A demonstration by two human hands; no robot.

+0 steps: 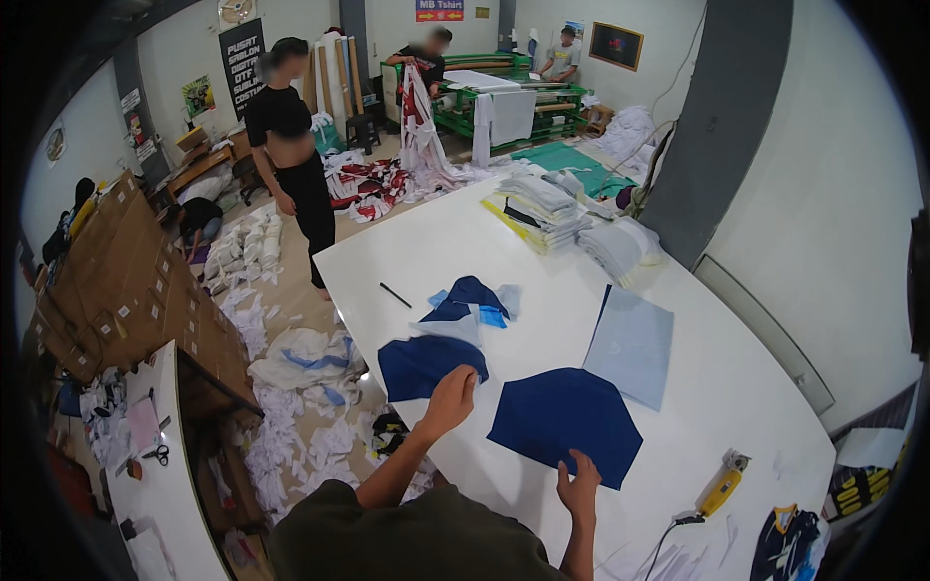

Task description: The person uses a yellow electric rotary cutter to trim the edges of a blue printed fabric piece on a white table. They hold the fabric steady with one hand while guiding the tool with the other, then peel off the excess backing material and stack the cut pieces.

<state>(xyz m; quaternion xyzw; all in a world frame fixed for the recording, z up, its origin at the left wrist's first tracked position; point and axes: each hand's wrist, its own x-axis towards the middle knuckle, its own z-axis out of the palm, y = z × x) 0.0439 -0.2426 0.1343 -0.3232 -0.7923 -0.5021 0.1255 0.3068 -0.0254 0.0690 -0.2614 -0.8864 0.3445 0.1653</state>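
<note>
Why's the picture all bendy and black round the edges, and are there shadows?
Head view: the fisheye lens bows the right edge of the table and leaves black corners; head view again: soft grey shadows on the table near the left hand.

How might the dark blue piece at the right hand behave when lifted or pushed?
The dark blue piece would probably droop, as it looks like thin fabric. It is likely light, showing little thickness. It may slide, since the white table looks smooth.

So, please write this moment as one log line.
left hand: at smaller navy piece; right hand: on larger navy piece; table: yellow corded tool
</note>
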